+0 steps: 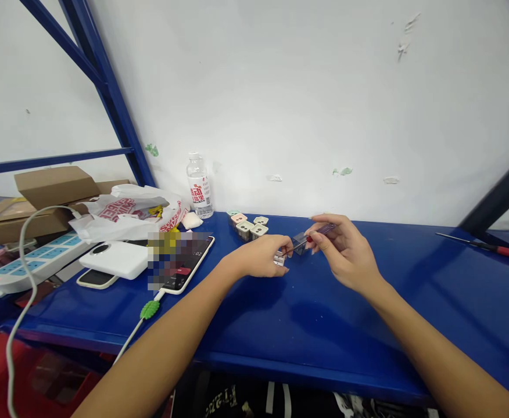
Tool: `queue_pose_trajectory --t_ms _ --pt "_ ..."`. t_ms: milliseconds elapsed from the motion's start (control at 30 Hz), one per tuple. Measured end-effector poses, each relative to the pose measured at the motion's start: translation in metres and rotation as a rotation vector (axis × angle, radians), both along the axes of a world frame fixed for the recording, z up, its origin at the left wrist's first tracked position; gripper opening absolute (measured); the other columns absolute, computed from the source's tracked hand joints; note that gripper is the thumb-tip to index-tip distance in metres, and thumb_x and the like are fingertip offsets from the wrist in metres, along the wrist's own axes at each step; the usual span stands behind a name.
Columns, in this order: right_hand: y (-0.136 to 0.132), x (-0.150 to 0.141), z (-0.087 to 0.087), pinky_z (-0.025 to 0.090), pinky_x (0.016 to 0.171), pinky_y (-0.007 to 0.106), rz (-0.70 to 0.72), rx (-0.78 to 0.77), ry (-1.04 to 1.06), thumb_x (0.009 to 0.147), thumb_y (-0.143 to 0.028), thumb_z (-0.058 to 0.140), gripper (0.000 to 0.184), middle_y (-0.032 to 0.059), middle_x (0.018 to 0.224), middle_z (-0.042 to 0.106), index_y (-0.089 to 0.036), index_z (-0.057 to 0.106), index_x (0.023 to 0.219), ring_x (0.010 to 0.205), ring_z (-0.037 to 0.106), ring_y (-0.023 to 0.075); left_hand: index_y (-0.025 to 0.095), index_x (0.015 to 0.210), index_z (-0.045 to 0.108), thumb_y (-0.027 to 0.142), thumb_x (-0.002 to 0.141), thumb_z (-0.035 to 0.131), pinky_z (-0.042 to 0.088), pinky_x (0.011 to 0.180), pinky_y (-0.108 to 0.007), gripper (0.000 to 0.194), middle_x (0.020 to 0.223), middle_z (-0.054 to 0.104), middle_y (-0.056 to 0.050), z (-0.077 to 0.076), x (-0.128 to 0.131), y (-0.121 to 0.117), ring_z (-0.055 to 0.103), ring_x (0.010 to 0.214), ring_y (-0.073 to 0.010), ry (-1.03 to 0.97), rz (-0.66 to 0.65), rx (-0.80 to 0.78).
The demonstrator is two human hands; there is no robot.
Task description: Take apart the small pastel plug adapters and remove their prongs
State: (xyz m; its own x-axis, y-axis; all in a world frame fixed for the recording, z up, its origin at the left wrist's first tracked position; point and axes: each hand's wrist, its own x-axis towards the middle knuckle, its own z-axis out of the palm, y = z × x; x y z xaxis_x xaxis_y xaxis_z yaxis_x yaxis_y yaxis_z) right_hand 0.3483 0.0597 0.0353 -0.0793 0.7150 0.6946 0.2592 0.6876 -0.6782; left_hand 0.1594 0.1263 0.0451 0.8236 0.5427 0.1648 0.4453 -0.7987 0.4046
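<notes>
My left hand [263, 256] pinches a small white socket module [279, 259] at the fingertips, above the blue shelf top [324, 325]. My right hand [341, 249] holds a small screwdriver with a clear handle and red band [301, 242], and its thin tip reaches towards that module. The tip's exact contact is too small to tell. Just beyond my left hand, a group of several cream socket modules [248, 227] stands near the wall.
A red-handled screwdriver [498, 251] lies at the far right. To the left are a pixelated phone [185, 264] on a white cable, a white power bank [114, 259], a power strip [32, 262], a water bottle [199, 187], a plastic bag [128, 212] and cardboard boxes [49, 200]. A blue metal rack frame [101, 75] rises at the left.
</notes>
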Motion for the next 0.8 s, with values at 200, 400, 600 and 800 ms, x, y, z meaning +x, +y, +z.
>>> queue_pose_trajectory --t_ms 200,400,600,800 --pt "0.0002 -0.0009 0.0008 0.054 0.064 0.030 0.006 0.009 -0.039 0.094 -0.027 0.052 0.021 0.0038 0.092 0.060 -0.024 0.051 0.115 0.074 0.062 0.0147 0.017 0.092 0.053 0.025 0.070 0.067 0.041 0.066 -0.024 0.028 0.088 0.059 -0.001 0.0002 0.0003 -0.0005 0.055 0.075 -0.0151 0.008 -0.003 0.004" --pt "0.0012 -0.0010 -0.0013 0.055 0.066 0.030 0.011 0.007 -0.072 0.094 -0.025 0.051 0.023 0.0038 0.094 0.060 -0.025 0.051 0.117 0.074 0.062 0.0144 0.017 0.090 0.052 0.025 0.070 0.067 0.040 0.065 -0.024 0.026 0.086 0.058 -0.001 0.0004 0.0002 -0.0005 0.055 0.074 -0.0144 -0.011 -0.025 -0.010" --pt "-0.0025 -0.0007 0.0013 0.057 0.075 0.034 0.000 0.008 -0.164 0.093 -0.028 0.053 0.032 0.0065 0.104 0.063 -0.026 0.050 0.125 0.086 0.064 0.0181 0.017 0.090 0.053 0.024 0.069 0.066 0.041 0.066 -0.025 0.026 0.089 0.059 -0.002 -0.0023 0.0008 0.0005 0.055 0.076 -0.0159 -0.014 -0.032 -0.009" --pt "-0.0054 -0.0002 0.0040 0.054 0.084 0.037 -0.054 0.047 -0.283 0.094 -0.026 0.049 0.048 0.0053 0.113 0.067 -0.030 0.040 0.141 0.097 0.064 0.0205 0.016 0.094 0.054 0.022 0.068 0.066 0.043 0.068 -0.027 0.029 0.091 0.060 -0.004 -0.0054 0.0020 0.0007 0.056 0.077 -0.0170 0.001 -0.040 -0.026"
